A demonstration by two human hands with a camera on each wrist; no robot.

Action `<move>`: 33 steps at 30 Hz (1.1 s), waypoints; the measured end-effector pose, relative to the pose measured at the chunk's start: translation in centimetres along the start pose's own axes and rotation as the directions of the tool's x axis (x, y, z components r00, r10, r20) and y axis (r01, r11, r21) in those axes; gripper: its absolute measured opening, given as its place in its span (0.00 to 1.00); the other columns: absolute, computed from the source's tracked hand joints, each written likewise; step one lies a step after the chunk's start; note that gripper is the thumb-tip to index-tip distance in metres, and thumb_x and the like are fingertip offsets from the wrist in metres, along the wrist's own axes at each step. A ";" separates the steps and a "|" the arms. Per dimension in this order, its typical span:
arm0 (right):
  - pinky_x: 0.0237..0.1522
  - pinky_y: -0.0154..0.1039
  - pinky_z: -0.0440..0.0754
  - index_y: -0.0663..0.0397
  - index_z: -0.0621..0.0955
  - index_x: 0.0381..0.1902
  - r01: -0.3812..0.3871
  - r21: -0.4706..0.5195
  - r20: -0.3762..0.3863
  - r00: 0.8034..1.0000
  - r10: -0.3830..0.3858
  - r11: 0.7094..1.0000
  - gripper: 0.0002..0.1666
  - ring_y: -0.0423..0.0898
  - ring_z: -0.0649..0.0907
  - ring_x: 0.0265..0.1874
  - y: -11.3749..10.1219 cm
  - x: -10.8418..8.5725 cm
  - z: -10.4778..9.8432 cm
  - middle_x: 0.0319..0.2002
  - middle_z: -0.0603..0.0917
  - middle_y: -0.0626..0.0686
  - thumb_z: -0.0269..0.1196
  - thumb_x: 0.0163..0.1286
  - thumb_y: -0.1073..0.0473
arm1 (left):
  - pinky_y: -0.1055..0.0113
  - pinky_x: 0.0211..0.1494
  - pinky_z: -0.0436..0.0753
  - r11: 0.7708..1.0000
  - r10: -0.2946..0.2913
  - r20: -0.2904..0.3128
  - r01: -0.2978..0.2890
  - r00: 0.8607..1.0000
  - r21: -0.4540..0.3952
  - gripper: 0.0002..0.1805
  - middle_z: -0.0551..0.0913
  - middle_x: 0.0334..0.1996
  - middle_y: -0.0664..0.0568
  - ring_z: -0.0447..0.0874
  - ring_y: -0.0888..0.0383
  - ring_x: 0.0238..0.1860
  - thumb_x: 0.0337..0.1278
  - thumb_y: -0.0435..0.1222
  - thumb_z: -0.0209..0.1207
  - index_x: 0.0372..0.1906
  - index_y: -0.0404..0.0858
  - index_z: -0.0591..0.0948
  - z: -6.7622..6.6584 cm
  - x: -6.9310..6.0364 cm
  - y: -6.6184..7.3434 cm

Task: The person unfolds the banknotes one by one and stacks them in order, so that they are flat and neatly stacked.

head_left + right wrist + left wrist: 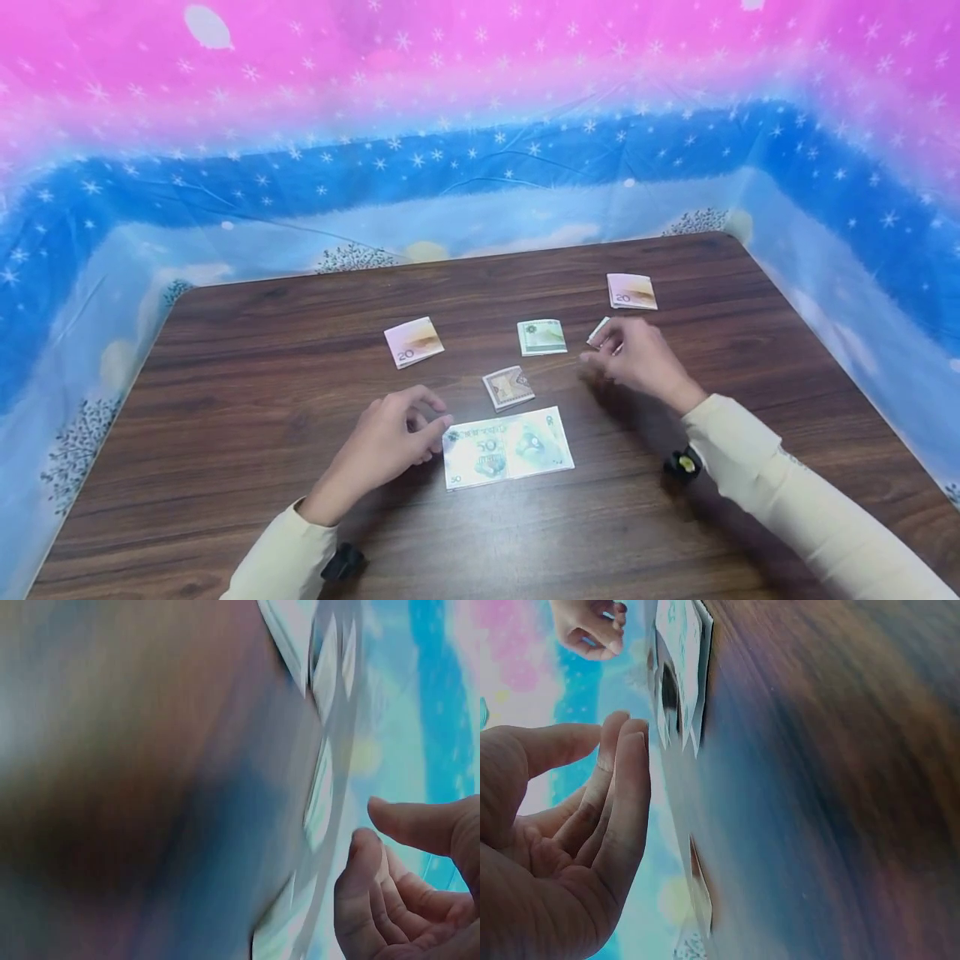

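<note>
Pale-green 50 note (508, 447) lies spread; 5 folded notes (542, 337) remain; our left hand (390, 435) and right hand (643, 354) hold nothing, fingers loose.

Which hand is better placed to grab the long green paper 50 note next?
Probably the left hand: it's beside the long green paper 50 note, while the right hand is farther away.

Brown wood-grain table (247, 358), far corners rounded. Cloth (465, 108) hung behind and along both sides: pink on top, then blue, pale below; white snowflakes (590, 126), dark speckled trees (352, 258), creases. Glare (487, 542) on near tabletop.
</note>
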State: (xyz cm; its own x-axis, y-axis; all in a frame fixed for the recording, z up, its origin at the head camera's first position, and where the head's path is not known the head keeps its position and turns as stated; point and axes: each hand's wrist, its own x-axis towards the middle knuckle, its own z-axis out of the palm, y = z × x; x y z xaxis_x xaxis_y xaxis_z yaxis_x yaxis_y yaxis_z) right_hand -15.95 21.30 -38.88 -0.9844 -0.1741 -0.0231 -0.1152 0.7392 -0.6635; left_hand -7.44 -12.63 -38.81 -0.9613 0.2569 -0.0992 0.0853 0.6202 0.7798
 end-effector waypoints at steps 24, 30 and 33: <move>0.54 0.66 0.78 0.77 0.72 0.59 -0.450 -0.080 -0.197 0.882 0.429 0.889 0.48 0.72 0.76 0.54 6.7 8.5 -3.2 0.54 0.76 0.75 0.69 0.63 0.38 | 0.66 0.25 0.87 0.994 -0.037 0.019 0.038 0.999 -0.102 0.05 0.84 0.20 0.52 0.84 0.56 0.22 0.69 0.33 0.62 0.44 0.35 0.83 -0.8 -0.8 -0.9; 0.63 0.63 0.74 0.78 0.69 0.64 -0.495 0.002 -0.172 0.856 0.488 0.869 0.48 0.69 0.74 0.58 6.3 9.0 -3.3 0.58 0.75 0.74 0.72 0.62 0.45 | 0.66 0.26 0.87 0.994 -0.035 0.025 0.038 0.999 -0.103 0.06 0.84 0.21 0.52 0.84 0.56 0.22 0.69 0.33 0.62 0.45 0.35 0.83 -0.8 -0.8 -0.8; 0.65 0.62 0.73 0.77 0.67 0.66 -0.496 0.057 -0.160 0.852 0.499 0.866 0.49 0.68 0.73 0.60 6.6 9.2 -3.4 0.61 0.74 0.74 0.73 0.61 0.48 | 0.66 0.26 0.87 0.994 -0.029 0.028 0.032 0.999 -0.104 0.06 0.84 0.21 0.52 0.85 0.55 0.22 0.69 0.33 0.62 0.45 0.35 0.83 -0.8 -0.8 -0.8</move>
State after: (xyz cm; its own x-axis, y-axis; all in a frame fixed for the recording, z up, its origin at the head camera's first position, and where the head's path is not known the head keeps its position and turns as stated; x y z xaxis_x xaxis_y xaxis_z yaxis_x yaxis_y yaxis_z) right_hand -26.19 26.75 -40.91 -0.9174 0.3241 -0.2310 0.3963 0.6899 -0.6058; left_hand -6.94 -13.98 -38.87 -0.9557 0.2593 -0.1394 0.0266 0.5477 0.8363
